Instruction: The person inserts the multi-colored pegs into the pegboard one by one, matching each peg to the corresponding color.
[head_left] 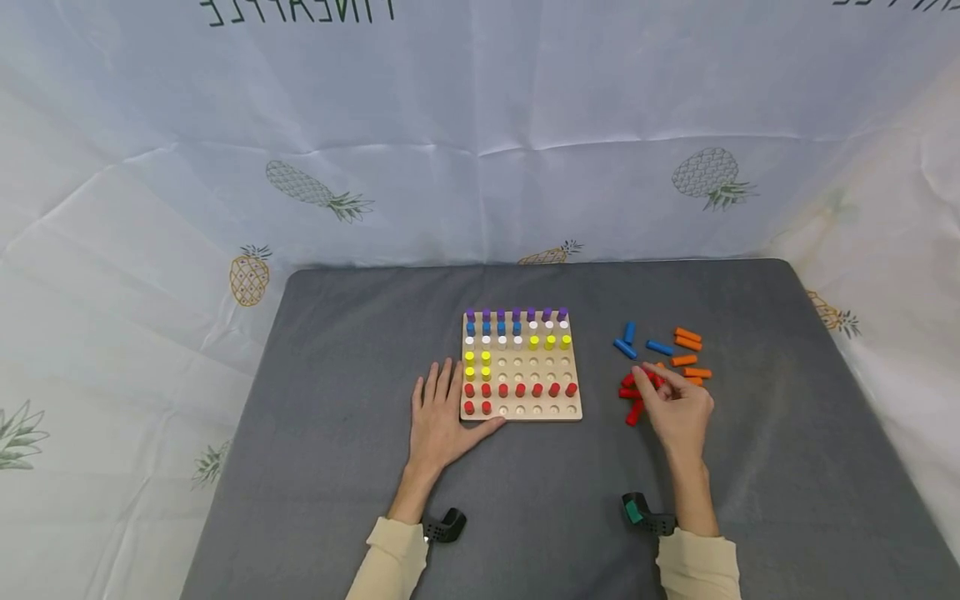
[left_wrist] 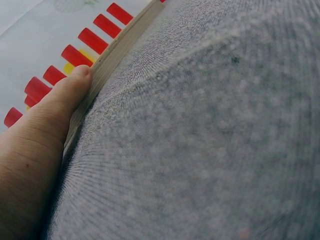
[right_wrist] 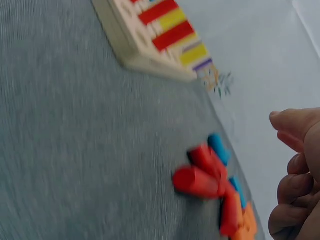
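A wooden pegboard point(head_left: 573, 373) lies on the table, with purple, blue, white, yellow and red pegs standing in rows of holes. My left hand point(head_left: 441, 423) rests flat along its left side, fingers spread. Its thumb point(left_wrist: 70, 92) touches the board's near edge. My right hand point(head_left: 682, 410) is over a loose pile of red pegs point(head_left: 633, 412) right of the board. Thumb and index finger pinch what looks like a red peg point(right_wrist: 290, 142), mostly hidden by the fingers; the other fingers are curled.
Behind the red pile lie several loose blue pegs point(head_left: 625, 348). Several orange pegs point(head_left: 685, 361) are scattered just beyond my right hand. The grey table point(head_left: 360, 333) is bordered by a white cloth point(head_left: 420, 208) with pineapple prints.
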